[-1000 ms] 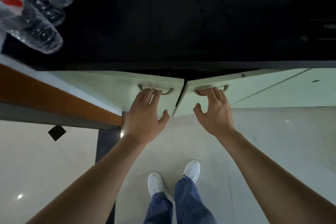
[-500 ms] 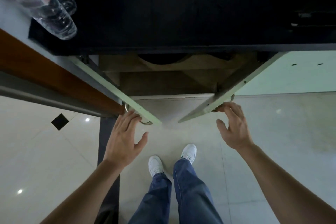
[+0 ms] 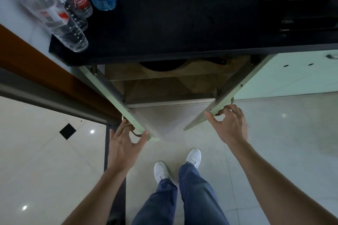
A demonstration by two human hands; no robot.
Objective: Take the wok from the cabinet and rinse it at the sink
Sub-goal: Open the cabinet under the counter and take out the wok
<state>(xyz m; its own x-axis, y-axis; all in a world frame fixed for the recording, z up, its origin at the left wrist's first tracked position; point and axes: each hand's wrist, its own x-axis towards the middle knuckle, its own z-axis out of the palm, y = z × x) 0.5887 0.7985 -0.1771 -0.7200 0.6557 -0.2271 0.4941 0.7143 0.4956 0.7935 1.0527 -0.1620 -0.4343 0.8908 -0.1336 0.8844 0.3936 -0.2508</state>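
We stand at the open cabinet (image 3: 164,86) under a black countertop (image 3: 182,23), both pale green doors swung out toward us. Our left hand (image 3: 124,144) curls its fingers round the handle of the left door (image 3: 117,100) at about 8 o'clock from the opening; our right hand (image 3: 230,124) hooks the handle of the right door (image 3: 225,97) at about 4 o'clock. Neither hand holds anything else.

The wok (image 3: 162,65) appears to be the dark rounded shape on the upper shelf, at 12 o'clock in the opening, just under the counter edge. Only a sliver shows, so we cannot tell its handle position or what sits beside it.

Several things could go wrong from here, in our judgement. The counter overhangs the shelf closely, so lifting the wok straight up would likely knock its rim against the underside; it needs to slide out toward us first. If we let go of the doors, either may drift back into the path of an arm. A one-handed pull on an unseen handle could tip the wok off the shelf lip toward our shoes (image 3: 161,170) at 6 o'clock. The water bottles (image 3: 73,14), crowded near the counter's edge at 10 o'clock, could be swept over if the wok swings up on that side.
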